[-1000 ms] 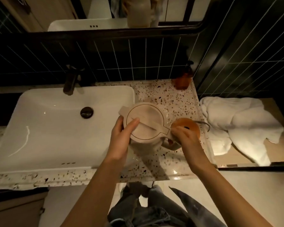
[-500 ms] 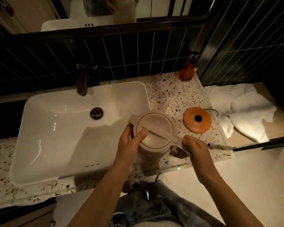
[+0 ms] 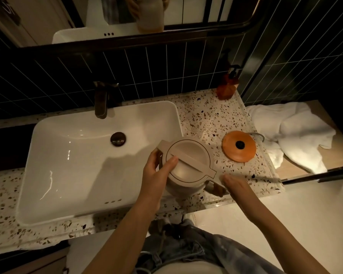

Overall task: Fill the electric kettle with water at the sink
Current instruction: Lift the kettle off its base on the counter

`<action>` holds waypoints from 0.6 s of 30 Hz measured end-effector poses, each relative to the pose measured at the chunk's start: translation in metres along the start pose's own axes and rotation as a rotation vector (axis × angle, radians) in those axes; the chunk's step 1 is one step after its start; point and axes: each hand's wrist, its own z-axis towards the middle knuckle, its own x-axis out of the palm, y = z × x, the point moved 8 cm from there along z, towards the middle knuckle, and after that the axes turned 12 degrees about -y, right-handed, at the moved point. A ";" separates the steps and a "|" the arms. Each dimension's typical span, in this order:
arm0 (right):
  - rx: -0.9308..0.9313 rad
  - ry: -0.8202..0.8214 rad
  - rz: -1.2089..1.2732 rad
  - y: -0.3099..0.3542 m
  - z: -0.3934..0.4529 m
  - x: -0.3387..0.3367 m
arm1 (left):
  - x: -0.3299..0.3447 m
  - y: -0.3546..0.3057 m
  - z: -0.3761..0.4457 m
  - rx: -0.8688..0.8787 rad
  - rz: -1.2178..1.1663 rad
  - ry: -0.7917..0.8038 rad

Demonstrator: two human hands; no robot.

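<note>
A beige electric kettle (image 3: 188,165) with its lid closed is held upright over the right edge of the white sink (image 3: 71,175). My left hand (image 3: 156,175) wraps its left side, thumb on the lid. My right hand (image 3: 232,183) grips the handle at the kettle's lower right. The kettle's round orange base (image 3: 239,146) sits on the terrazzo counter (image 3: 208,119), apart from the kettle. A dark faucet (image 3: 101,101) stands behind the basin, with no water running. A dark drain plug (image 3: 118,139) is in the basin.
An amber soap dispenser (image 3: 227,86) stands at the counter's back right corner. A white towel (image 3: 293,131) lies on the lower surface to the right. Dark tiled walls and a mirror (image 3: 127,14) rise behind the sink. A cord leaves the base rightward.
The kettle came off its orange base and moved left toward the sink; both hands kept hold. The view shifted so the base now lies uncovered to the right.
</note>
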 end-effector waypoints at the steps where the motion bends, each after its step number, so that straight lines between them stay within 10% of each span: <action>1: 0.002 0.023 -0.004 -0.003 0.000 0.001 | -0.001 0.000 0.000 0.001 0.007 -0.009; 18: 0.038 0.170 0.251 0.001 -0.002 0.008 | -0.004 -0.016 -0.007 0.035 0.027 -0.033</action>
